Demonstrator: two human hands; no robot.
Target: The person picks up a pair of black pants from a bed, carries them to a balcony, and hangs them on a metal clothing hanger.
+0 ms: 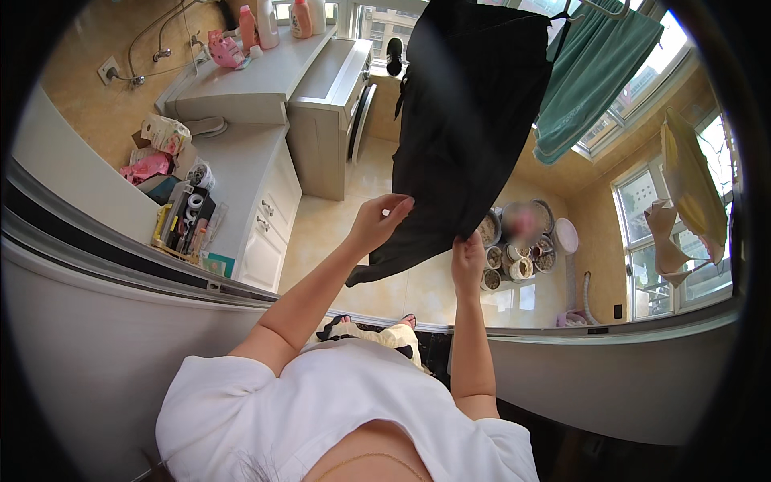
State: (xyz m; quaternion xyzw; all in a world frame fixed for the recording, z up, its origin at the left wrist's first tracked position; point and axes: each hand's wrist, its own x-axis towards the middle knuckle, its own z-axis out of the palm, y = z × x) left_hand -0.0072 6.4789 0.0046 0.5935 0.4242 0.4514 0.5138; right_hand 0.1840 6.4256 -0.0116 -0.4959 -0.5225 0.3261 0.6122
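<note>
A large black cloth garment (464, 114) hangs in front of me, with a hanger hook at its upper right. My right hand (468, 262) pinches its lower right edge between thumb and fingers. At the garment's lower left, my left hand (382, 222) is raised with thumb and fingertips close together and a small gap inside the curl; whether it holds any fabric cannot be told. The lower left corner of the cloth trails below that hand, over the tiled floor. Close behind the garment on the right hangs a green towel (587, 84).
Left are a grey counter (241, 150) with a tool box (187, 220), and a front-loading washing machine (360, 120) with its door open. Several pots (521, 268) stand on the floor to the right. A bra (665, 244) and a yellow cloth (692, 181) hang by the right window.
</note>
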